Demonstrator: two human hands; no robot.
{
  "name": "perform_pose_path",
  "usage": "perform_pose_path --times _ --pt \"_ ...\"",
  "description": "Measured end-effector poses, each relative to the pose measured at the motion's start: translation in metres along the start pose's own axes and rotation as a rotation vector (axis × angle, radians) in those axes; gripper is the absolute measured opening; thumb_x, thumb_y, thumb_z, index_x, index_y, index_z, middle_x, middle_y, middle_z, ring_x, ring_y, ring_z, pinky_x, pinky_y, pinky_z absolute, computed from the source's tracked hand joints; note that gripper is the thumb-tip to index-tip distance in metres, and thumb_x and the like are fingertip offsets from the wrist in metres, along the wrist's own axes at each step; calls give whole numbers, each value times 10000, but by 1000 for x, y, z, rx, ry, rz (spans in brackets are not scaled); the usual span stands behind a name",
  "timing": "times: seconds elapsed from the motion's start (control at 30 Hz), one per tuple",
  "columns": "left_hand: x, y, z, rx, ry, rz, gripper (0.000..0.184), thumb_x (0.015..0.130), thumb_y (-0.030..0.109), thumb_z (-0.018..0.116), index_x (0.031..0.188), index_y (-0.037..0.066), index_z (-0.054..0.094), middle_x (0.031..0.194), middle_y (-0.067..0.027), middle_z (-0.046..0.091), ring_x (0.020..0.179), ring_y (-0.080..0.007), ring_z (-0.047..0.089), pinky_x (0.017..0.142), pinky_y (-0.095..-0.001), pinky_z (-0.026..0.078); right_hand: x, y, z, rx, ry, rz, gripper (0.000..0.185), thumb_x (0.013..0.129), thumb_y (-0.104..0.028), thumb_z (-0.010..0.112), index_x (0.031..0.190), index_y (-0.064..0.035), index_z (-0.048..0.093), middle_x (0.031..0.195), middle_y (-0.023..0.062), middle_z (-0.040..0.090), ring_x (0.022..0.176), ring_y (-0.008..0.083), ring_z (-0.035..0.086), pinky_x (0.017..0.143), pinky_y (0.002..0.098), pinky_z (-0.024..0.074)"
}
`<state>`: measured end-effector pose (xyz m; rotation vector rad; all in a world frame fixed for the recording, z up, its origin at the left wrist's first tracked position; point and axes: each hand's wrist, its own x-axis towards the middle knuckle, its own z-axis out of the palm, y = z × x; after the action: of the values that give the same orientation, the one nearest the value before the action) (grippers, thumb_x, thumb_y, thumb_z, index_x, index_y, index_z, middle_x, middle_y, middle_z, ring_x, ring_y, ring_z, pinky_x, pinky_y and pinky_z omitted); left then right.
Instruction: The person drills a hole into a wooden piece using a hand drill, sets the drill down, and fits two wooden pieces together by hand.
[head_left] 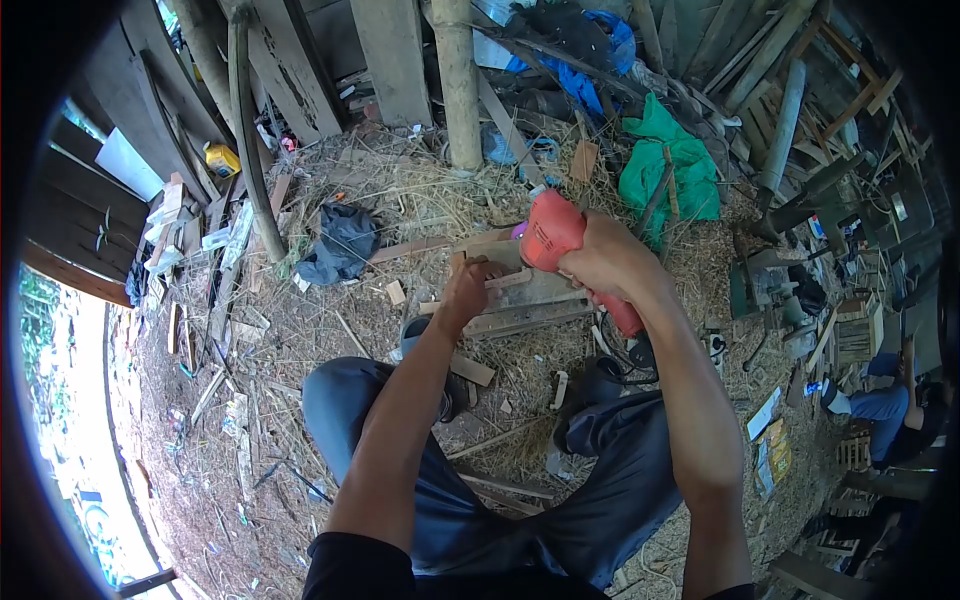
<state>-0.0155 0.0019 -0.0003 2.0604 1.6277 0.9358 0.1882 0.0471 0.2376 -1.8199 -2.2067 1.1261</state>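
My right hand [600, 250] is closed around a red corded power tool [553, 232], held over a wooden board; its exact kind is hard to tell. A small purple part [519, 230] shows at the tool's left side. My left hand [464, 292] is closed on a small wood strip [508, 280], just left of the tool. Beneath both hands lies the thick wooden board [525, 318], low on the ground between my feet. The tool's lower end and cord run down past my right wrist.
Straw, shavings and wood offcuts [472, 370] cover the ground. A black plastic bag [340, 243] lies left, a green sack [670, 170] right. Wooden posts [458, 90] and planks stand behind. Another person [885, 410] sits at the far right. A yellow container [222, 159] stands back left.
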Motion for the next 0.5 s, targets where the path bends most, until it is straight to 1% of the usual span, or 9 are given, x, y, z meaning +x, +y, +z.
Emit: perform_pose_path --times 0.07,0.1,0.17,0.2,0.27,0.4,0.47,0.5 --pt "0 -4 0 -63 -5 -12 406 651 45 804 1041 60 692 927 -111 663 912 -298 641 829 -392 513 2 -6 -2 -41 -50 19 336 757 -66 608 1064 54 541 719 117 635 532 195 616 477 339 501" --pt "0 -5 -1 -61 -5 -15 406 651 45 804 1041 60 692 927 -111 663 912 -298 641 829 -392 513 4 -9 -3 -40 -52 17 336 757 -66 608 1064 54 541 719 117 635 532 195 616 477 339 501" --pt "0 -5 0 -60 -28 -13 398 650 38 802 1033 64 697 943 -120 669 917 -297 650 829 -387 514 8 -13 -7 -80 -157 25 339 755 -54 597 1069 59 543 712 113 629 529 186 607 471 337 491" --pt "0 -8 3 -58 -29 -14 398 650 38 802 1033 64 697 943 -120 669 917 -297 650 829 -387 514 8 -15 -9 -78 -159 24 339 755 -54 597 1069 59 543 712 113 629 529 186 607 471 337 491" --pt "0 -12 7 -107 -19 -63 376 648 39 808 1009 60 704 950 -127 672 914 -298 656 832 -383 516 6 -19 -14 -106 -203 74 250 724 -51 546 906 84 651 796 212 693 755 313 711 680 408 542" --pt "1 -4 1 -86 -21 -41 345 660 53 812 988 46 705 943 -126 674 918 -301 656 835 -383 518 3 -21 -15 -84 -184 95 260 714 -42 543 916 84 647 775 203 690 736 303 709 667 404 541" --pt "2 1 -3 -73 -61 -102 352 682 18 783 1016 89 701 1021 -97 677 984 -310 635 852 -397 530 4 -19 -14 -113 -187 76 256 719 -42 540 914 84 647 785 209 690 725 304 707 664 401 542" --pt "1 -3 -1 -75 -64 -102 352 682 18 783 1016 89 701 1021 -97 677 984 -310 635 852 -397 530 5 -18 -13 -112 -186 80 256 719 -42 540 914 84 647 785 209 690 725 304 707 664 401 542"
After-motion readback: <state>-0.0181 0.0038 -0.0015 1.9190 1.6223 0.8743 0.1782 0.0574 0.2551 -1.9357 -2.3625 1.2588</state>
